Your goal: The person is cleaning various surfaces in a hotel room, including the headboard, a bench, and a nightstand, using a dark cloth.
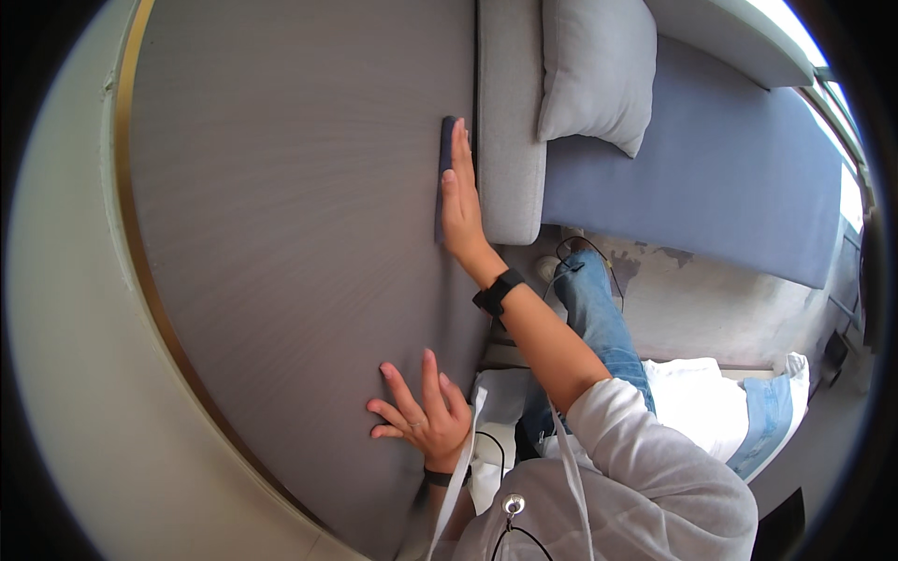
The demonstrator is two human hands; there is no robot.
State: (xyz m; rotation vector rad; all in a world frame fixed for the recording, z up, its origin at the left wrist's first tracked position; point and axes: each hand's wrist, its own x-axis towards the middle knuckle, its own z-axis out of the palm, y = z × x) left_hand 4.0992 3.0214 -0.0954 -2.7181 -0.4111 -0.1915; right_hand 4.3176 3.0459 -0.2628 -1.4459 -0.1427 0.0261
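Note:
My right hand (461, 203), with a black band on its wrist, holds a flat dark blue pad (446, 140) against a large grey-brown panel (295, 210). The fingers lie together along the pad, pointing up the picture, and partly cover it; whether it is cloth or sponge I cannot tell. Lower down, my left hand (431, 421) has its fingers spread at the panel's surface and holds nothing. It wears a ring and a dark wristband. A gold-coloured trim strip (123, 140) edges the panel on the left.
Right of the panel stands a sofa with a light grey arm (511, 140), a grey cushion (596, 70) and a blue-grey seat (701, 168). White and light blue fabric (701, 400) lies beside my body. A black cable (614, 270) loops near the jeans-clad leg (596, 308).

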